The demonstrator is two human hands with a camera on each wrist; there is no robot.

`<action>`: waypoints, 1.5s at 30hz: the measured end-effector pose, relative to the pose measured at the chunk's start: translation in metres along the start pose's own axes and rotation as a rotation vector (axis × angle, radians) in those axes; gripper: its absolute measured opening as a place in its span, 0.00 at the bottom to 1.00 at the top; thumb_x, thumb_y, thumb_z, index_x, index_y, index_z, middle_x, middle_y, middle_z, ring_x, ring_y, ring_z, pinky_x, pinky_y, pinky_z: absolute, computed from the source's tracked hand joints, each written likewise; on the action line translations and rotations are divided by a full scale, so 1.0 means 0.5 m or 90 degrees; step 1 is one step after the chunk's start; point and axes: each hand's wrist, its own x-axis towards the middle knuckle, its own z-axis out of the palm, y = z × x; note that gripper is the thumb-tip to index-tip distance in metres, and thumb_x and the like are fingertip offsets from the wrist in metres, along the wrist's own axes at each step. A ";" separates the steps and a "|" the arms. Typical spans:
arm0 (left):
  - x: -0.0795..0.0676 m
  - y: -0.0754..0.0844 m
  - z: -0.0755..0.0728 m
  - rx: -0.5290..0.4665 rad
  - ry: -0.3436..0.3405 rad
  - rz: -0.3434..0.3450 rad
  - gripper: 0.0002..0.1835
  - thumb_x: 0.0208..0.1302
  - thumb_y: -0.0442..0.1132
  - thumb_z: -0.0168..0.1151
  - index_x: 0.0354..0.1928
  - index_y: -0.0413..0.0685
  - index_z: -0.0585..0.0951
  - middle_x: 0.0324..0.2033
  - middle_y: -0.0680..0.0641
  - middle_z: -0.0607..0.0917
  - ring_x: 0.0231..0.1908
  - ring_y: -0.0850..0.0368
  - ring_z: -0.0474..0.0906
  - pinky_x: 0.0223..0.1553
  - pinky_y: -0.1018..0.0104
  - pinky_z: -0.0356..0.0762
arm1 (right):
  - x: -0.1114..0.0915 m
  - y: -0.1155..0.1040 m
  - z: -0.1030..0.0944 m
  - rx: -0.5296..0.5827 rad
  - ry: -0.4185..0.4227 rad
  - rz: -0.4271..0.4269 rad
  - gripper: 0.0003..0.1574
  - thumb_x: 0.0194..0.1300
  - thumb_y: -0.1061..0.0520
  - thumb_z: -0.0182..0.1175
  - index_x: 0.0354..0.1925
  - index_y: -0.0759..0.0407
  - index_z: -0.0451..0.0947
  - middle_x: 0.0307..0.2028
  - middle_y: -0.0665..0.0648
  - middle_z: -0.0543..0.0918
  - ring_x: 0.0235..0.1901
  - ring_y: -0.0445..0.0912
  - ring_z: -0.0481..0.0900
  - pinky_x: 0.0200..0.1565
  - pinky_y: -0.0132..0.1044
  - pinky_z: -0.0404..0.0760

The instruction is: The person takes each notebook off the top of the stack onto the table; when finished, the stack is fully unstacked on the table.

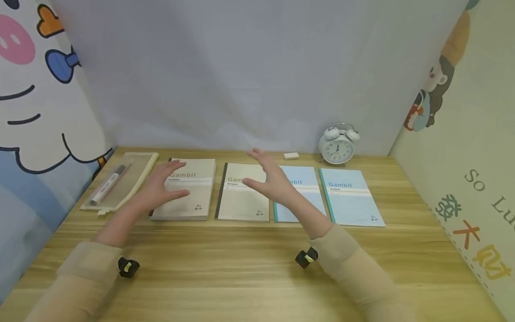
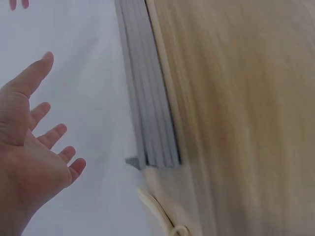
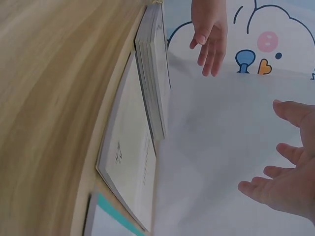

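My left hand [image 1: 158, 188] hovers over a thick stack of cream Gambit notebooks [image 1: 203, 190], fingers spread and thumb apart. My right hand [image 1: 275, 181], also empty with relaxed fingers, is raised above a cream notebook [image 1: 243, 208] and a light blue one [image 1: 302, 206]. Farther right lies another light blue notebook [image 1: 352, 203] with a teal spine. Seen from the left wrist, the stack's layered edge [image 2: 147, 88] lies beyond my open palm. The right wrist view shows both hands raised apart, beside the stack [image 3: 147, 64] and the single cream notebook [image 3: 130, 162].
A see-through pencil pouch [image 1: 138, 179] with a marker [image 1: 107, 185] inside lies at the far left. Behind the notebooks are a white eraser [image 1: 291, 156] and a white twin-bell alarm clock [image 1: 338, 145]. A pale curtain [image 1: 241, 80] backs the wooden table [image 1: 225, 277].
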 end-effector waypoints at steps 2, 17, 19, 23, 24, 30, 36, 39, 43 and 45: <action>-0.003 -0.020 -0.003 -0.001 -0.002 -0.016 0.47 0.57 0.52 0.67 0.73 0.47 0.54 0.71 0.34 0.51 0.69 0.32 0.43 0.61 0.30 0.46 | 0.009 -0.003 0.022 0.016 -0.025 0.007 0.47 0.62 0.46 0.63 0.73 0.51 0.52 0.74 0.52 0.48 0.72 0.52 0.49 0.66 0.51 0.60; -0.012 -0.096 -0.015 -0.066 -0.052 -0.120 0.55 0.56 0.54 0.68 0.75 0.51 0.42 0.73 0.36 0.44 0.70 0.30 0.38 0.61 0.29 0.43 | 0.070 -0.004 0.166 0.075 -0.148 0.082 0.52 0.61 0.40 0.62 0.74 0.46 0.47 0.73 0.50 0.51 0.72 0.49 0.49 0.68 0.51 0.56; -0.012 -0.102 -0.013 -0.068 -0.067 -0.130 0.56 0.56 0.55 0.67 0.75 0.53 0.40 0.73 0.36 0.42 0.69 0.29 0.38 0.60 0.28 0.43 | 0.074 -0.003 0.185 0.083 -0.164 0.096 0.53 0.60 0.41 0.62 0.74 0.45 0.46 0.73 0.50 0.50 0.72 0.49 0.49 0.68 0.50 0.56; -0.011 -0.115 -0.010 -0.061 -0.095 -0.147 0.58 0.55 0.58 0.66 0.75 0.53 0.38 0.72 0.33 0.42 0.68 0.27 0.39 0.59 0.27 0.46 | 0.084 -0.002 0.222 0.064 -0.185 0.106 0.52 0.61 0.41 0.63 0.74 0.47 0.47 0.74 0.52 0.50 0.72 0.50 0.48 0.68 0.48 0.56; -0.011 -0.116 -0.010 -0.060 -0.100 -0.149 0.58 0.55 0.59 0.66 0.75 0.52 0.38 0.72 0.31 0.43 0.68 0.27 0.40 0.59 0.27 0.47 | 0.087 -0.003 0.230 0.052 -0.186 0.106 0.52 0.60 0.41 0.63 0.74 0.48 0.48 0.73 0.54 0.50 0.72 0.52 0.47 0.69 0.47 0.55; -0.011 -0.131 -0.008 -0.051 -0.127 -0.163 0.57 0.57 0.59 0.64 0.74 0.45 0.38 0.68 0.24 0.49 0.66 0.25 0.45 0.58 0.29 0.53 | 0.097 -0.002 0.259 -0.023 -0.189 0.104 0.51 0.59 0.43 0.64 0.72 0.56 0.53 0.73 0.62 0.50 0.72 0.59 0.43 0.69 0.49 0.53; -0.009 -0.141 -0.005 -0.031 -0.136 -0.169 0.56 0.57 0.60 0.63 0.73 0.36 0.43 0.68 0.23 0.49 0.66 0.25 0.45 0.60 0.32 0.52 | 0.096 -0.005 0.265 -0.050 -0.201 0.116 0.52 0.59 0.42 0.64 0.73 0.56 0.51 0.73 0.63 0.48 0.72 0.58 0.43 0.68 0.49 0.54; -0.008 -0.141 -0.004 -0.040 -0.131 -0.174 0.56 0.57 0.60 0.64 0.73 0.35 0.44 0.68 0.23 0.49 0.66 0.25 0.44 0.61 0.33 0.52 | 0.094 -0.006 0.263 -0.040 -0.207 0.123 0.52 0.59 0.42 0.64 0.73 0.56 0.51 0.73 0.62 0.49 0.72 0.57 0.44 0.68 0.48 0.56; -0.008 -0.139 -0.006 -0.058 -0.126 -0.181 0.56 0.56 0.58 0.65 0.73 0.35 0.44 0.67 0.23 0.50 0.66 0.25 0.46 0.61 0.34 0.54 | 0.093 -0.003 0.261 -0.024 -0.215 0.126 0.52 0.60 0.42 0.64 0.73 0.55 0.50 0.73 0.60 0.47 0.73 0.56 0.41 0.69 0.48 0.53; -0.007 -0.139 -0.009 -0.071 -0.124 -0.185 0.56 0.56 0.57 0.66 0.73 0.35 0.44 0.67 0.23 0.51 0.66 0.25 0.47 0.61 0.34 0.54 | 0.095 -0.002 0.259 -0.030 -0.220 0.118 0.52 0.60 0.42 0.63 0.73 0.55 0.50 0.74 0.60 0.46 0.73 0.55 0.42 0.69 0.47 0.52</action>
